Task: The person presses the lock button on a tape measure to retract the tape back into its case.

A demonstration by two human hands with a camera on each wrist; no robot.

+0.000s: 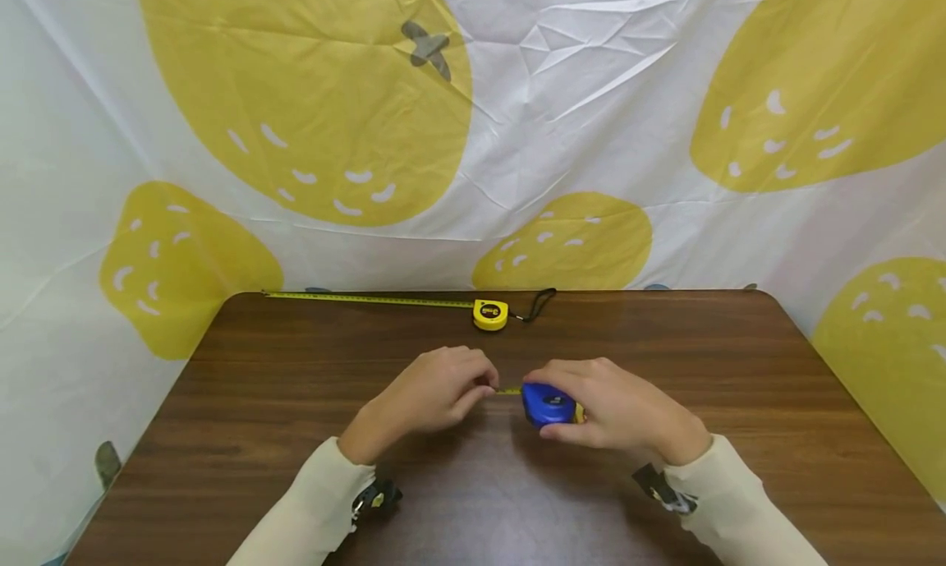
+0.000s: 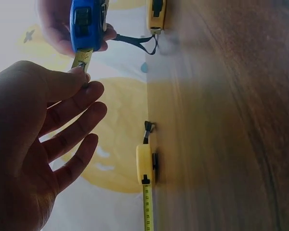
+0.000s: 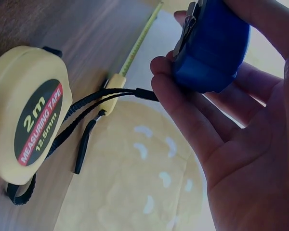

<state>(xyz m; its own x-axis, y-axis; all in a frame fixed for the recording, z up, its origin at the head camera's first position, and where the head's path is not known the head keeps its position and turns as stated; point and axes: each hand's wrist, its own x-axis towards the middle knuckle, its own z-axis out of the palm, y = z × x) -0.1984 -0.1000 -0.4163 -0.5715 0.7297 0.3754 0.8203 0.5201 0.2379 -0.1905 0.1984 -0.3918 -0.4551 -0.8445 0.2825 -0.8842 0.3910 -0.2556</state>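
Note:
My right hand (image 1: 613, 406) grips a blue tape measure (image 1: 547, 404), its fingers and thumb around the case. A short length of yellow blade (image 2: 83, 58) comes out of that case toward my left hand (image 1: 436, 389). Thumb and index finger of the left hand pinch the blade's end, and its other fingers are spread in the left wrist view. Beside the right hand is a yellow 2 m tape measure (image 3: 31, 115), mostly hidden behind that hand in the head view. Its black strap (image 3: 98, 98) reaches toward the right hand's fingers.
At the back of the brown wooden table (image 1: 296, 434) lies another yellow tape measure (image 1: 491, 315). Its blade (image 1: 369, 300) is pulled out leftward along the rear edge, and a black wrist loop (image 1: 543, 303) lies at its right. A fruit-print cloth (image 1: 517, 139) hangs behind.

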